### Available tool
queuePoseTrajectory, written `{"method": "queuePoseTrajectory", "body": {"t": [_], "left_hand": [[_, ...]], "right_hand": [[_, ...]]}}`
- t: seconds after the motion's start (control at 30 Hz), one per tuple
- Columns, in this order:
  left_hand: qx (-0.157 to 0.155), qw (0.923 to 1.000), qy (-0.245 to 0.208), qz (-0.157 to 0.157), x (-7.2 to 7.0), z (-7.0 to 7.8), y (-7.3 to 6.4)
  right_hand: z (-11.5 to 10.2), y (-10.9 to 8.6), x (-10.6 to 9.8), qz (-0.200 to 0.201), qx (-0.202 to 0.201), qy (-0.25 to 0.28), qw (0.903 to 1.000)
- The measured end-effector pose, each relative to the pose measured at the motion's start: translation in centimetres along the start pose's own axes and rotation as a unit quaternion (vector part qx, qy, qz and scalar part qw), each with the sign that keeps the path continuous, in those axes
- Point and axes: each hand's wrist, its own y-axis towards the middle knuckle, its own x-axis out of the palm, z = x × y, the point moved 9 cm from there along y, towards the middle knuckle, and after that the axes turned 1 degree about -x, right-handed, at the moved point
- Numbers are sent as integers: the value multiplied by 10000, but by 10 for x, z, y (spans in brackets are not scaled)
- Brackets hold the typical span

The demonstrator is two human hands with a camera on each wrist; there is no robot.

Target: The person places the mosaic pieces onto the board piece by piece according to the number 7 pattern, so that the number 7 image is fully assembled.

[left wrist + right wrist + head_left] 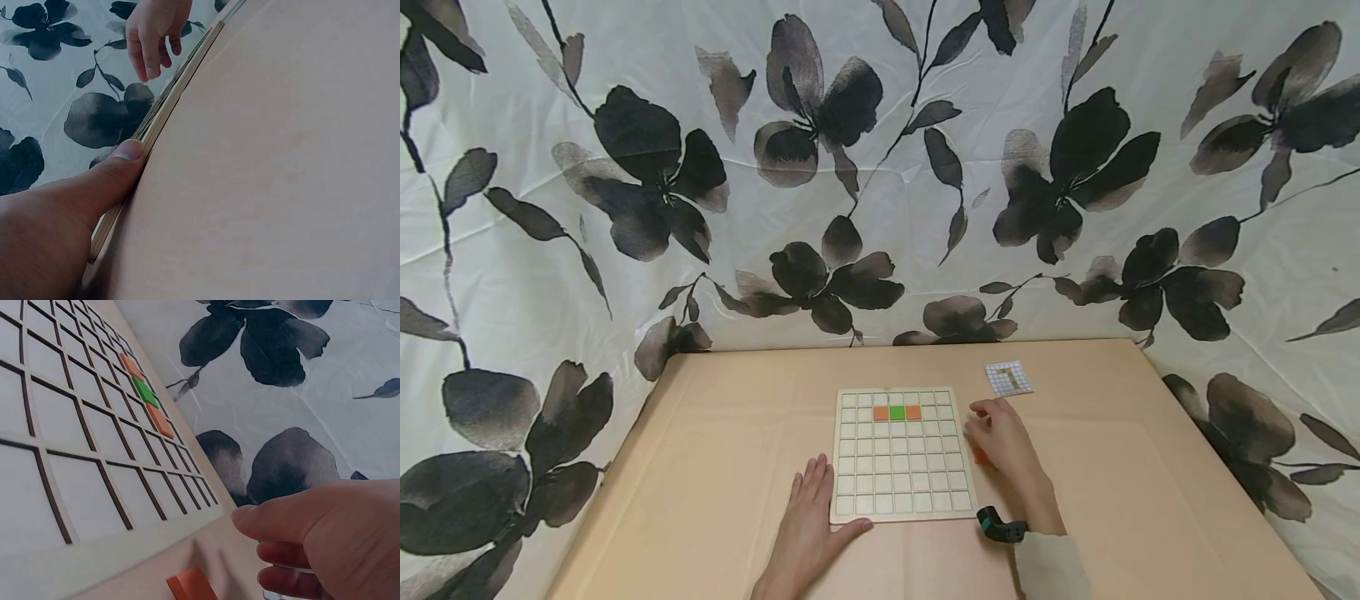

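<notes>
A pale square grid board [904, 467] lies on the table, with two orange tiles [881, 413] and a green tile [897, 412] between them in an upper row. My left hand [808, 521] rests at the board's lower left corner, fingers straight along the side, thumb [128, 150] against the near edge. Just off the board's right side hovers my right hand [1003, 442], its fingers bent and thumb near the fingertips. A sliver of green shows under that thumb in the right wrist view; I cannot tell whether it is held. Loose orange pieces [190, 585] lie below this hand.
A small card [1009, 378] with a coloured grid pattern lies beyond the right hand, near the table's back. The wooden-toned table [722, 450] ends at a white cloth [940, 275] with dark flowers. A black band [1000, 527] circles the right wrist.
</notes>
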Motion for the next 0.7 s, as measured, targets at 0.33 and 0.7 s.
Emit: {"method": "queuePoseTrajectory", "body": {"t": [0.33, 0.7], "left_hand": [[0, 10000, -1, -26, 1, -2, 0], [39, 10000, 52, 7, 2, -3, 0]], "right_hand": [[16, -4, -13, -66, 152, 21, 9999], [33, -7, -17, -318, 458, -38, 9984]]}}
